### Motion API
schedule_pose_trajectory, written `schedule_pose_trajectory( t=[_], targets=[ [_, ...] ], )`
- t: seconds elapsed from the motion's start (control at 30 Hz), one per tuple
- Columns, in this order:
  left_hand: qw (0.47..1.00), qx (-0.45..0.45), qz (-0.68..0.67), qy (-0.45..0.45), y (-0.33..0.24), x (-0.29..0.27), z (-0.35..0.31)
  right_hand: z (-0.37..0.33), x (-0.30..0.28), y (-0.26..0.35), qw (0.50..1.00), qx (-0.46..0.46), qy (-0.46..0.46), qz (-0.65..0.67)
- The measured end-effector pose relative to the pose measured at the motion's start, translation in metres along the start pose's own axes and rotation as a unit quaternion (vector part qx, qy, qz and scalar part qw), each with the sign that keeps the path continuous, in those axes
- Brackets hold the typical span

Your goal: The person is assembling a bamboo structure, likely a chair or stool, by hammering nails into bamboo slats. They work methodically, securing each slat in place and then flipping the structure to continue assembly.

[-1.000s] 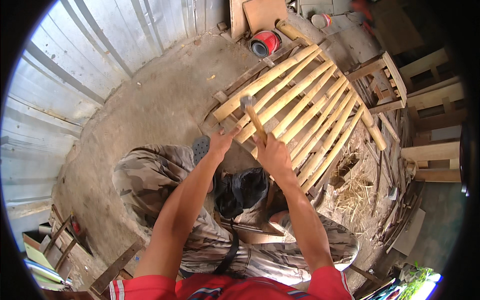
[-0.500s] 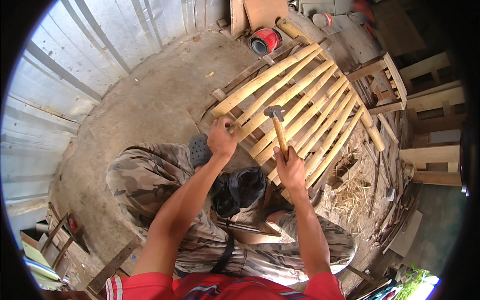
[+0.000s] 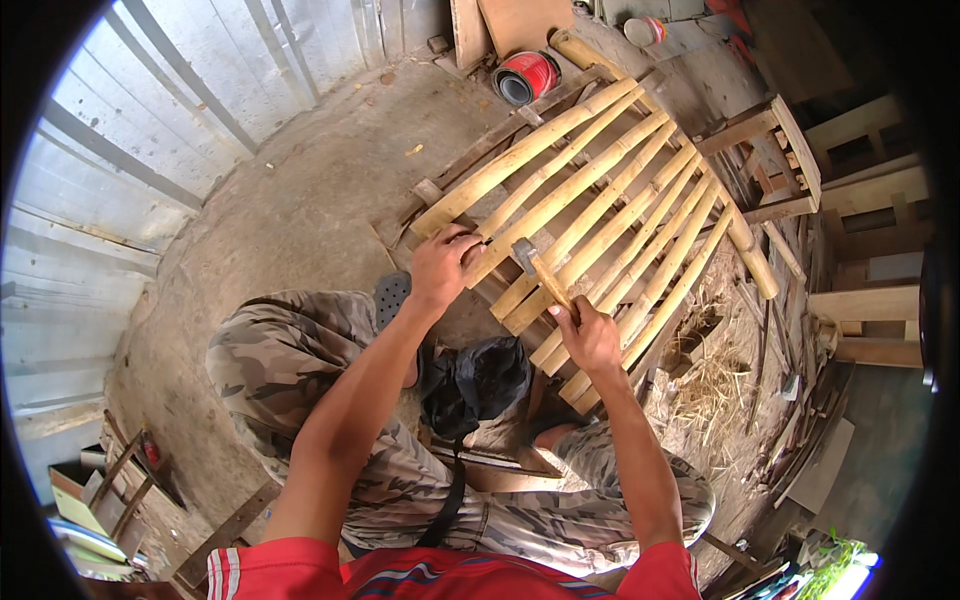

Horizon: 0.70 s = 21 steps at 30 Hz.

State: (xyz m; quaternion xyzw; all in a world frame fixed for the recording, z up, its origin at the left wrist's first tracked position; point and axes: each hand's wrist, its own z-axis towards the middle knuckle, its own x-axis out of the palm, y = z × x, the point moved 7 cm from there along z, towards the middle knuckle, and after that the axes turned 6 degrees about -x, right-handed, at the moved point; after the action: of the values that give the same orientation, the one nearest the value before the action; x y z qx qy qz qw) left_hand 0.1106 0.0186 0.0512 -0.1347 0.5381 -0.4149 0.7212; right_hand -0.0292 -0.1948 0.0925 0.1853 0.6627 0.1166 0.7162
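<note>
My right hand (image 3: 592, 335) grips the wooden handle of a hammer (image 3: 545, 275), thumb laid along it. The hammer's metal head is over the near part of the bamboo slats, a short way right of my left hand. My left hand (image 3: 443, 265) has its fingers bent and drawn together at the near ends of the second and third slats from the left. What lies between its fingertips is hidden. The bamboo slats (image 3: 590, 175) fan out side by side as a panel, their far ends at a thick bamboo crosspiece (image 3: 745, 250).
A black bag-like bundle (image 3: 490, 385) lies between my legs. Beyond the panel are a red can (image 3: 527, 78) and a white-and-red tub (image 3: 645, 32). A wooden frame (image 3: 765, 160) stands at the right, with straw (image 3: 712, 390) nearer. Corrugated metal sheeting (image 3: 170, 110) closes off the left.
The hammer head has come down and left, closer to the slats and my left hand. My left hand has shifted slightly left, and its fingers now reach more over the slat ends.
</note>
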Motion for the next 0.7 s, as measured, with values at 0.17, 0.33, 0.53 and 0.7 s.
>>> schedule_pose_trajectory(
  t=[0.17, 0.33, 0.53, 0.7],
  targets=[
    [0.999, 0.036, 0.028, -0.018, -0.008, -0.002, -0.002, 0.011, 0.0, 0.007, 0.999, -0.026, 0.01, -0.017],
    [0.995, 0.046, 0.086, -0.013, -0.012, -0.001, -0.004, 0.014, 0.003, -0.001, 0.999, -0.038, 0.015, -0.022],
    [0.995, -0.018, -0.093, 0.002, 0.011, 0.001, -0.008, 0.035, -0.011, -0.013, 0.982, -0.155, 0.041, -0.097],
    [0.963, -0.145, -0.226, 0.016, 0.024, 0.007, -0.015, 0.074, -0.014, 0.003, 0.91, -0.307, 0.168, -0.221]
  ],
)
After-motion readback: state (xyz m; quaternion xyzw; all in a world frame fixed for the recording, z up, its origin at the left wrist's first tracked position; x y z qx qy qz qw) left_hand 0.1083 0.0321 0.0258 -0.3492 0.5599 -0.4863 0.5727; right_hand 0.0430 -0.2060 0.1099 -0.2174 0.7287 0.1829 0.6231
